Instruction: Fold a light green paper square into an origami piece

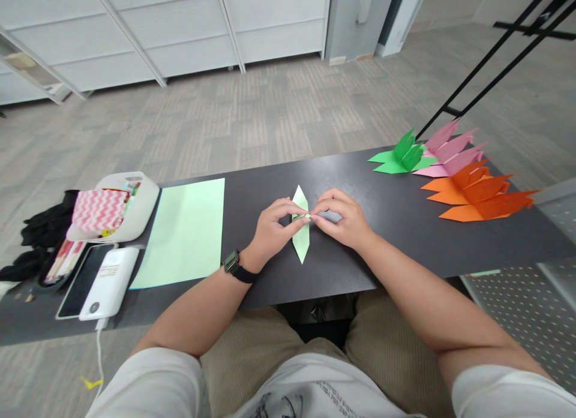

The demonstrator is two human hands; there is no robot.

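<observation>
A pale green folded paper (302,249) lies lengthwise in front of me on the dark table, pointed at its far and near ends. From the left, my left hand (278,222) pinches its raised middle between thumb and forefinger. My right hand (341,217) closes on the same middle part from the right, its fingertips meeting those of the left. The fingertips hide the small fold between them. A watch with a black strap sits on my left wrist.
Pale green sheets (184,235) lie to the left. Beyond are a white basket (146,205), a phone (85,283) and a white power bank (110,283) with a cable. Folded paper pieces in green (402,154), pink (454,151) and orange (483,193) stand at the right.
</observation>
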